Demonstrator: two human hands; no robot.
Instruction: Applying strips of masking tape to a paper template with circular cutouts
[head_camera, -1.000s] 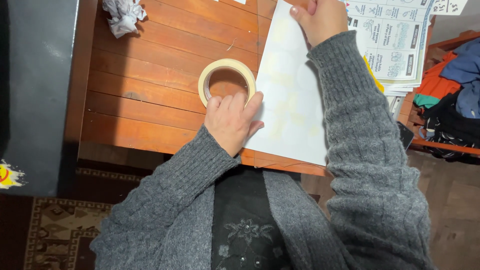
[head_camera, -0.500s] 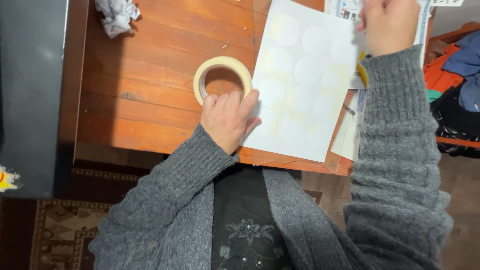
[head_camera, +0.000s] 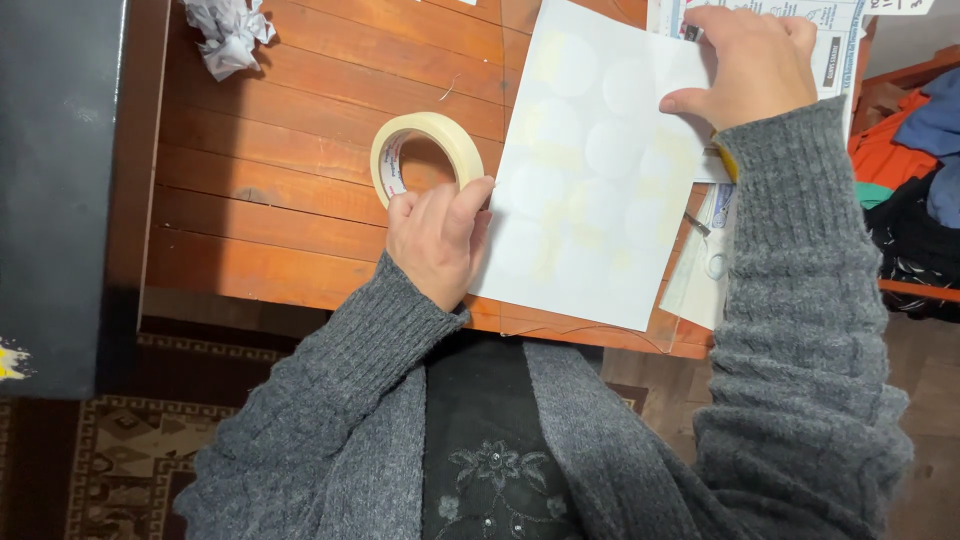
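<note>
In the head view, your left hand (head_camera: 437, 240) sits just below the middle of the frame, fingers loosely curled with the fingertips touching the near rim of the cream-coloured ring-shaped roll of masking tape (head_camera: 427, 155), which lies flat on the reddish-brown slatted wooden table (head_camera: 270, 190). The heel of that hand rests against the left edge of the white paper sheet with faint pale circles on it (head_camera: 590, 190). Your right hand (head_camera: 745, 65), in the upper right of the frame, pinches the sheet's top right corner between thumb and fingers, pressing it flat. The sheet runs slanted from top centre down to the table's near edge at centre right.

The step in hand looks like steadying the sheet while you take up the tape. The next move would call for closing your left fingers fully round the roll and finding the tape's free end, while your right hand keeps the corner pinned.

Printed papers (head_camera: 830, 30) lie under your right hand, a crumpled white wad of paper (head_camera: 228, 35) sits at upper left, and clothes in orange and blue (head_camera: 915, 140) are piled at the right edge.
</note>
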